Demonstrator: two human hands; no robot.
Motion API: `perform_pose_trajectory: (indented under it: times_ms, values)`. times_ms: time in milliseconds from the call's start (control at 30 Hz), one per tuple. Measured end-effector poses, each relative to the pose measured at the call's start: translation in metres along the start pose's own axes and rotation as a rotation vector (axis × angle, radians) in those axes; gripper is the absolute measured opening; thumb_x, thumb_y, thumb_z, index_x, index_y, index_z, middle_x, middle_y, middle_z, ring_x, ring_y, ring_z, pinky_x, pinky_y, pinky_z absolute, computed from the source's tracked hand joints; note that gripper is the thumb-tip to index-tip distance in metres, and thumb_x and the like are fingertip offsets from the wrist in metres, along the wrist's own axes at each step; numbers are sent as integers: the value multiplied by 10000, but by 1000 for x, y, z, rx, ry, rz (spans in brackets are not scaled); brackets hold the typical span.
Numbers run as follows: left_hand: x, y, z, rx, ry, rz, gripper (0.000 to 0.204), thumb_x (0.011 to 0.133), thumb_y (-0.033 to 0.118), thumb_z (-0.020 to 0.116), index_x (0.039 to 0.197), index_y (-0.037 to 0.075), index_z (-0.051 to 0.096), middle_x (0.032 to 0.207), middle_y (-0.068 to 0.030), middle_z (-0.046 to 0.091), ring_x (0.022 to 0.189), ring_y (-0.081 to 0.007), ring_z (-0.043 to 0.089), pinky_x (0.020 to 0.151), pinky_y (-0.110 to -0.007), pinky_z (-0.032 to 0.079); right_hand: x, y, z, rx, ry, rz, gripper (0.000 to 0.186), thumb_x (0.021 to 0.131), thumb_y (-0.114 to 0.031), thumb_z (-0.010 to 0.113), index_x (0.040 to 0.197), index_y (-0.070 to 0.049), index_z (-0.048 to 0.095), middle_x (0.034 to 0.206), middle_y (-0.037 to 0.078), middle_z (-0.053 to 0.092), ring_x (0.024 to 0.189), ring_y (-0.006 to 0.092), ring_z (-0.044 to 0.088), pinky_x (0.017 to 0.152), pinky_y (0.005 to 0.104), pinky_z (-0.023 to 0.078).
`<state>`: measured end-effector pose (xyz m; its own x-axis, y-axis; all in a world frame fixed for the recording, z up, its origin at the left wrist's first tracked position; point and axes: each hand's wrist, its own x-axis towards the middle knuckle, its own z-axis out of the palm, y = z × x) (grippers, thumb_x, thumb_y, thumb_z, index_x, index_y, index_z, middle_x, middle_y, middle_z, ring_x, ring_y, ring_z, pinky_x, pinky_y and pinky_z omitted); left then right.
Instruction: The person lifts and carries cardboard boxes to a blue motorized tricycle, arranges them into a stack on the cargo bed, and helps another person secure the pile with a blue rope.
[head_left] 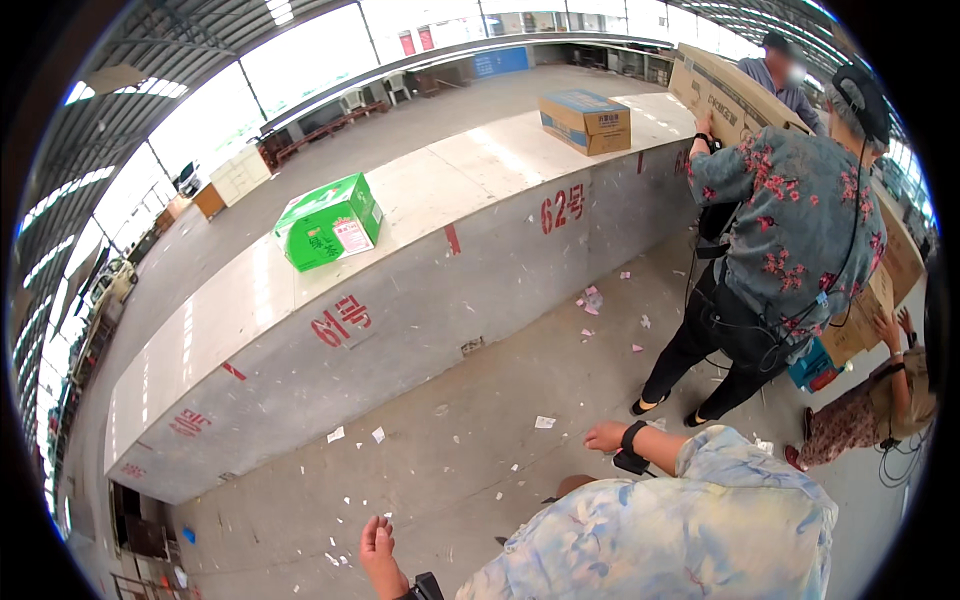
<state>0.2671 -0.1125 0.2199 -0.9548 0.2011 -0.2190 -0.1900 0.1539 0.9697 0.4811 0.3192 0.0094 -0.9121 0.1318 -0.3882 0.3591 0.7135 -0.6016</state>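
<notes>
At the bottom, my left hand (382, 548) is raised with fingers loosely curved and apart, holding nothing. My right hand (606, 436), wearing a dark wrist strap and device, extends leftward over the floor, loosely open and holding nothing. Beyond both hands runs a long pale concrete platform (420, 290) with red markings on its side. On top sit a green box (325, 215) toward the left and a brown-and-blue cardboard box (590, 128) farther right. Neither hand touches them.
A co-worker in a floral shirt (780, 230) and another behind (760, 75) hold a large carton (725, 95). At right, a third person's hands (885, 330) touch stacked cardboard. Paper scraps (545, 422) litter the floor. Furniture (238, 175) stands across the hall.
</notes>
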Motion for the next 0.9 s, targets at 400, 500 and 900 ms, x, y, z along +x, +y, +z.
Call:
perform_pose_trajectory:
  times_ms: [400, 500, 900]
  values:
    - [234, 92, 52, -35, -154, 113, 408, 931, 217, 523, 1281, 12, 475, 1241, -154, 549, 1144, -254, 530, 961, -360, 397, 209, -15, -93, 50, 67, 35, 352, 889, -341, 488, 1083, -91, 643, 1056, 157, 638, 989, 346, 581, 868, 407, 453]
    - [295, 122, 61, -23, -133, 119, 406, 945, 231, 499, 1291, 19, 468, 1251, -156, 540, 1152, -257, 522, 965, -363, 395, 286, -38, -133, 155, 244, -69, 390, 906, -356, 454, 1113, -63, 607, 1116, 171, 610, 1019, 356, 567, 872, 421, 449]
    - [508, 187, 100, -120, -50, 186, 482, 975, 303, 418, 1359, 14, 379, 1363, -161, 438, 1259, -264, 424, 1030, -380, 326, 471, -260, -371, 113, 732, -593, 442, 906, -240, 510, 1294, -39, 448, 1385, 172, 394, 1263, 342, 386, 1022, 395, 339]
